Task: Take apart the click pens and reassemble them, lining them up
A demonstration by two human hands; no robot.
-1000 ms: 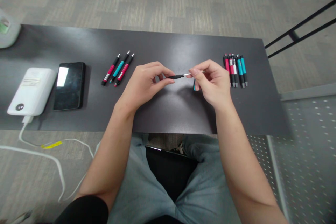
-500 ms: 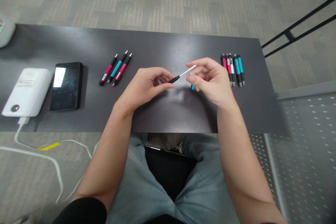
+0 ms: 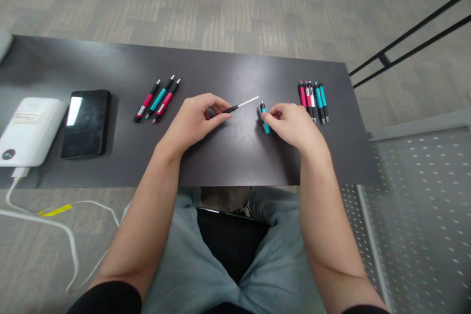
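Between the thumb and fingers of my left hand (image 3: pixel 200 120) is a black pen grip (image 3: pixel 230 109), and a thin white ink refill (image 3: pixel 248 102) sticks out of it to the right. My right hand (image 3: pixel 292 123) pinches a teal pen barrel (image 3: pixel 265 122) with a black upper end, just above or on the table. A small gap separates the refill's tip from the barrel. Left of my left hand lie three pens, among them a teal pen (image 3: pixel 159 99). Several pens in a row, red, white and teal (image 3: pixel 318 100), lie beyond my right hand.
A dark table (image 3: pixel 235 167) spans the view. On its left are a black phone-like device (image 3: pixel 86 122) and a white power bank (image 3: pixel 31 130) with a white cable (image 3: pixel 69 235) hanging off the front edge. Black metal bars (image 3: pixel 384 59) stand at the right.
My right hand has moved down and away from the refill and now grips the teal barrel. My left hand still holds the black grip with the refill. The view has shifted slightly.
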